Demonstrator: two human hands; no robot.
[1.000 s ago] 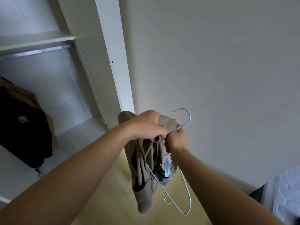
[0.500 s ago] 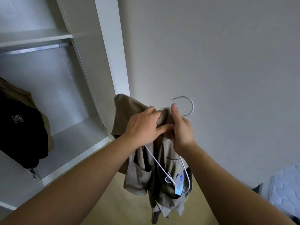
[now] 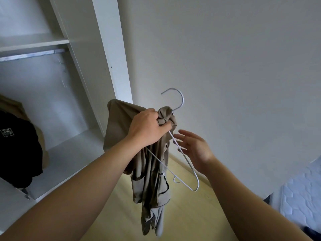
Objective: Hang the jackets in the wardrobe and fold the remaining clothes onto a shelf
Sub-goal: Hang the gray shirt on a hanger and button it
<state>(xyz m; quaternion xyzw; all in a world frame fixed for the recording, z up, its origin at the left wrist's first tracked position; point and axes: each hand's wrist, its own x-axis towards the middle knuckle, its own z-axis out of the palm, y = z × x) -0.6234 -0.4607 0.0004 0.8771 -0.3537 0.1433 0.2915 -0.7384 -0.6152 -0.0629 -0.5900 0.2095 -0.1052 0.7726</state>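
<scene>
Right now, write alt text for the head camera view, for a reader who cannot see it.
A person's left hand grips the bunched collar of a beige jacket and its white wire hanger, while the open right hand is beside the hanger's wire. At left, a white wardrobe holds a black garment below a metal rail.

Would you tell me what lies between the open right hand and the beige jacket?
In the head view, one arm of the white wire hanger crosses that gap.
</scene>
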